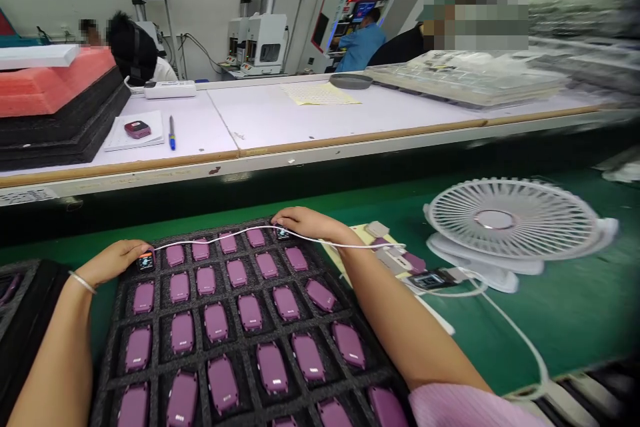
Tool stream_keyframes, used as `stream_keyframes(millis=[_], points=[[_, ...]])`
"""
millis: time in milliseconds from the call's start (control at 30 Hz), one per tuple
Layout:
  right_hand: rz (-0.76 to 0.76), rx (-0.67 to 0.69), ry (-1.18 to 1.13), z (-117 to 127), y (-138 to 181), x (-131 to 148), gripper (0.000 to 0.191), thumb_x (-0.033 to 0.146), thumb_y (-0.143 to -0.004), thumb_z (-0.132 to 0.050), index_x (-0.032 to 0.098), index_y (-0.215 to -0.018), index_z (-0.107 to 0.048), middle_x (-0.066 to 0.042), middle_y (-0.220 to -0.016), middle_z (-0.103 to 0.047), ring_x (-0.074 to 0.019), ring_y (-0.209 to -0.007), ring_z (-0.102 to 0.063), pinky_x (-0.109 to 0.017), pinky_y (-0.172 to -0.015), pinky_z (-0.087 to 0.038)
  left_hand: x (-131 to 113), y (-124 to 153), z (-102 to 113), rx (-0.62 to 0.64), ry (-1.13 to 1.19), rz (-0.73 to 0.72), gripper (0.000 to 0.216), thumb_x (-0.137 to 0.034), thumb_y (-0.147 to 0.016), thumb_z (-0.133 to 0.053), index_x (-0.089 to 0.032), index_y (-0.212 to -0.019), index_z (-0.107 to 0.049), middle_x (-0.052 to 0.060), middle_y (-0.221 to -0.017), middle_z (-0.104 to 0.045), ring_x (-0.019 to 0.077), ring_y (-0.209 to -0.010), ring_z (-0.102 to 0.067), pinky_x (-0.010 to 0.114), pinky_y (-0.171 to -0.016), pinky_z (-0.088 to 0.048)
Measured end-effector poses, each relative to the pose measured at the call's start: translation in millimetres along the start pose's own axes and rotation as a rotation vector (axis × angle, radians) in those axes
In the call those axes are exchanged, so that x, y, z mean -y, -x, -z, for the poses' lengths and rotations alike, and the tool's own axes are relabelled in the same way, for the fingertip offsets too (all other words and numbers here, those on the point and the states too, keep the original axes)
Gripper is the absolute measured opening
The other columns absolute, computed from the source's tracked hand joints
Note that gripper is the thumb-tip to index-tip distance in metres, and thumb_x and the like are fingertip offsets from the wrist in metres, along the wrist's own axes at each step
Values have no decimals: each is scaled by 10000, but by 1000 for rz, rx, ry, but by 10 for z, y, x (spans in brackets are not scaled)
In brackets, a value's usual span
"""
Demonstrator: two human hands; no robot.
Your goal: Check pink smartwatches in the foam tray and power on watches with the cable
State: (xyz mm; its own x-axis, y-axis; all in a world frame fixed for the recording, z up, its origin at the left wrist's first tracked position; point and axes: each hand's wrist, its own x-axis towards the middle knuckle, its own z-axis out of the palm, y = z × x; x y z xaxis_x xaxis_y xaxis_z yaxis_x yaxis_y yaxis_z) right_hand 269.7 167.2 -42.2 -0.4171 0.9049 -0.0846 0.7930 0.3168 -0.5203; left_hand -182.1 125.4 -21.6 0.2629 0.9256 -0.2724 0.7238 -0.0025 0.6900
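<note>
A black foam tray (235, 353) in front of me holds several purple devices (271, 367) in rows, face down. My left hand (114, 260) rests at the tray's far left corner, fingers curled on a small device with a lit screen (146, 261). My right hand (306, 221) lies at the far right corner, fingers closed over another dark-faced device (283, 234). A thin white cable (220, 238) runs between the two hands and on to the right.
A white fan (510, 223) lies on the green belt (575, 307) at right, beside loose devices (429, 279) on a yellow sheet. Behind runs a white bench (300, 120) with foam stacks (55, 100), a pen, a power strip and plastic trays. Other people work beyond it.
</note>
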Motion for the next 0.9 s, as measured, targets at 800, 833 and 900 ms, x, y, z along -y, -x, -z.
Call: stream_keyframes(millis=[800,833,900], points=[[78,199,-389,-127,175,426,469,643,-805,-594,196,-903,-696,-67,-919,-697,-226,-868,-629,-341,-810,-488,-423,-11,-585,-300,-79,-69,115,-319,-734,-702,-210,-734,-741,25,-743,-738,221,-760,-660,353,-763,-447],[91,134,-341,-165,139,420,463,635,-816,-579,194,-899,-694,-73,-922,-695,-230,-864,-629,-351,-810,-485,-464,14,-611,-265,-138,-78,60,-269,-721,-710,-218,-696,-728,15,-726,-733,231,-774,-655,367,-784,-427],[122,29,-211,-231,78,389,421,590,-847,-555,196,-878,-699,-84,-913,-688,-238,-842,-629,-367,-796,-478,-518,56,-619,-227,-250,-88,66,-222,-735,-694,-225,-671,-707,9,-741,-732,253,-826,-641,398,-824,-384]])
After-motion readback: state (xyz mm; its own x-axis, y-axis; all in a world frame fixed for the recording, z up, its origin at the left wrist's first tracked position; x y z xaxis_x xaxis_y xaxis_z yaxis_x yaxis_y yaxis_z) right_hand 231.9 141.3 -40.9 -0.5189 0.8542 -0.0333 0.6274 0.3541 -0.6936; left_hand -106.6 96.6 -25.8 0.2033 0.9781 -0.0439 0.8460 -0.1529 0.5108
